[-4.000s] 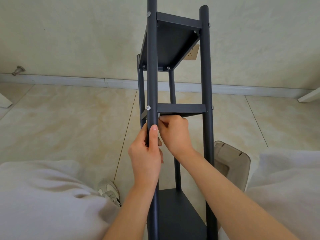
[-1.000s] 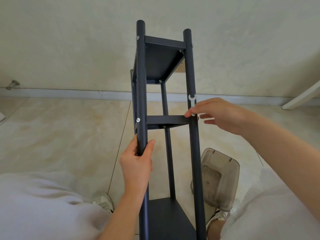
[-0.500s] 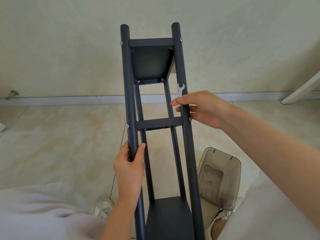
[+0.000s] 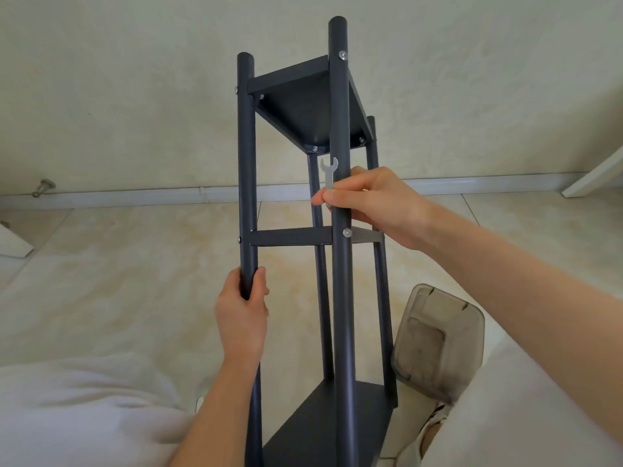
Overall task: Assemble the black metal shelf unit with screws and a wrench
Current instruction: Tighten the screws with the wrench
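The shelf unit has been turned, so the screw on its right post now faces us. The right hand, pinching the wrench, has moved up above it.

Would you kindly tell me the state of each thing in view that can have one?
shelf unit, three shelves fitted between posts
wrench, upright, open end up, off any screw
left hand, grips the left front post
right hand, holds the wrench against the right front post
middle-shelf screw, seated in post
plastic bin, on the floor, open
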`<action>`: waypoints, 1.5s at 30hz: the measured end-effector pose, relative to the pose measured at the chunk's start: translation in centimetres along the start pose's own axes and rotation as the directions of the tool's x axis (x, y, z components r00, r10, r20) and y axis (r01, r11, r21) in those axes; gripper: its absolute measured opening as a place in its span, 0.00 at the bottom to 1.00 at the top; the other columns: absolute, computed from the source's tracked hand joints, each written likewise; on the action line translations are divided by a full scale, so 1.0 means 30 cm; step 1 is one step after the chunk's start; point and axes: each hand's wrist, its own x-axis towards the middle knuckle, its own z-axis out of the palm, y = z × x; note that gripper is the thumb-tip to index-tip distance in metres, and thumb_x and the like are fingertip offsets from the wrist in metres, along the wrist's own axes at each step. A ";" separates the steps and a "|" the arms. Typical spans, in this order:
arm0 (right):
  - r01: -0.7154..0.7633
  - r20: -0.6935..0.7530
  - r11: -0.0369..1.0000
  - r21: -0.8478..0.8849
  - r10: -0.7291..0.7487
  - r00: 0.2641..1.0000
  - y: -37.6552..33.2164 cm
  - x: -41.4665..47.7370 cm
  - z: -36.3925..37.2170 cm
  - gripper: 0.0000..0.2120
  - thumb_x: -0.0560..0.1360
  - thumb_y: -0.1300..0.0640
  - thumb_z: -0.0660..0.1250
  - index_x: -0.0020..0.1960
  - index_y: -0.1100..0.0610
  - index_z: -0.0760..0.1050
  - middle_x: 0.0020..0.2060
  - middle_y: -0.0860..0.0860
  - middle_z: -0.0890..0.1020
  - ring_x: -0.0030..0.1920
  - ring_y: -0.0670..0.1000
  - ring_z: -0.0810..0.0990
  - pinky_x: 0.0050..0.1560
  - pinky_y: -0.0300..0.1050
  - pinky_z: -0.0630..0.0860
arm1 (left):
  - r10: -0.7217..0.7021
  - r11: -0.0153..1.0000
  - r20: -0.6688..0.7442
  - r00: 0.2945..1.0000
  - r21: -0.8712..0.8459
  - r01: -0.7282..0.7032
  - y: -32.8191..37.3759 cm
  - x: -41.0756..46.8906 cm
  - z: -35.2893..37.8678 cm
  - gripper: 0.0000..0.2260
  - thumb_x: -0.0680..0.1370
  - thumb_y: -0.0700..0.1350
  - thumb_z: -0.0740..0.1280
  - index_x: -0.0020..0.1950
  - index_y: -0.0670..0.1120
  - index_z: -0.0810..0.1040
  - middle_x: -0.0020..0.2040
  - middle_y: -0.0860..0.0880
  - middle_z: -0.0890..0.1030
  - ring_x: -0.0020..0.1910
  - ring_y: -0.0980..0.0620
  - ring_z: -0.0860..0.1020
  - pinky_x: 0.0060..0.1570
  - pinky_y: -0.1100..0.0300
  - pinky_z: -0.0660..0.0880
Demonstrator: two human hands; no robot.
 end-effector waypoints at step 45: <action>0.052 -0.260 0.938 -0.343 -0.148 0.954 0.001 -0.026 0.096 0.10 0.78 0.57 0.68 0.42 0.60 0.84 0.32 0.45 0.78 0.33 0.41 0.76 0.33 0.29 0.69 | 0.187 0.982 0.101 0.977 -0.039 -0.184 0.001 -0.117 0.034 0.29 0.74 0.62 0.64 0.72 0.50 0.73 0.36 0.57 0.75 0.30 0.56 0.76 0.38 0.51 0.83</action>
